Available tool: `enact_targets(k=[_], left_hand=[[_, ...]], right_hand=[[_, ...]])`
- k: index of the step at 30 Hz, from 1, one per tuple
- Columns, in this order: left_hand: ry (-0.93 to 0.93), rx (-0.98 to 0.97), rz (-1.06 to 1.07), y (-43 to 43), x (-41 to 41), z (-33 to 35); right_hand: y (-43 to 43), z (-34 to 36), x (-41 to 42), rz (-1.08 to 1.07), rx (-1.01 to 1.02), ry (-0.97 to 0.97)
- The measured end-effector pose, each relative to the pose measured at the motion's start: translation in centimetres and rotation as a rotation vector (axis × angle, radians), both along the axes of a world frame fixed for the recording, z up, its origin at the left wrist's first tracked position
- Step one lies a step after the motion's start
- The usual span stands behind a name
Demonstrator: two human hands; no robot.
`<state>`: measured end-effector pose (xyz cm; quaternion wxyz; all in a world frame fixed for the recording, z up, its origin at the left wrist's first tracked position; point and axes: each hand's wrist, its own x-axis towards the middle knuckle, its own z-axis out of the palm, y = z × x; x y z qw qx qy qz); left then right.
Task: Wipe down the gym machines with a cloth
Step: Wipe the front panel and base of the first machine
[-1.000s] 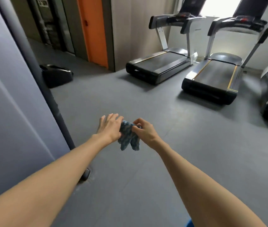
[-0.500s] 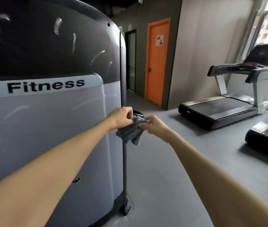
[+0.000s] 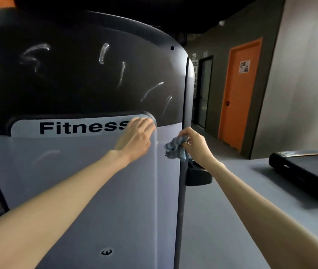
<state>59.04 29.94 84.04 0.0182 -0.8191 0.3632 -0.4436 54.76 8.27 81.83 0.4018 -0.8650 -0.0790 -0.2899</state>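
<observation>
The left hand (image 3: 136,138) has let go of the cloth (image 3: 174,150) and gone up to the big gym machine (image 3: 96,191). A moment ago both hands held the cloth together. Now the left hand lies flat on the grey cover, its fingers (image 3: 141,121) straight and close together. It hides the end of the word on the Fitness label (image 3: 82,128).

The right hand (image 3: 197,141) holds the cloth alone, just right of the middle of the frame. Its fingers are curled round the bunched blue cloth, pinching it. The cloth hangs by the machine's right edge; I cannot tell if it touches.

White smears (image 3: 103,53) streak the dark top of the machine. Low down on the cover is a small black mark (image 3: 106,252), too blurry to read. A black part (image 3: 197,175) sticks out behind the right edge, half hidden by the right arm.

On the right stands an orange door (image 3: 237,94) with a paper sign (image 3: 244,66) too small to read. A treadmill (image 3: 309,171) sits on the grey floor (image 3: 232,230), cut off by the right side of the frame. The machine's left side is cut off too.
</observation>
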Motion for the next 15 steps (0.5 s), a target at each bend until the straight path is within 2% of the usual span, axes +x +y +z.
enact_targets(k=[8,12,15], left_hand=[[-0.108,0.149,0.115,2.1,3.5,-0.6],[-0.152,0.085,0.079,0.8,3.9,-1.3],[-0.122,0.055,0.008,-0.9,3.8,-1.5]], right_hand=[[-0.5,0.7,7.5,0.109,0.011,-0.241],[-0.1,0.4,9.2,0.118,0.066,-0.281],[-0.2,0.4,9.0,0.203,0.057,-0.355]])
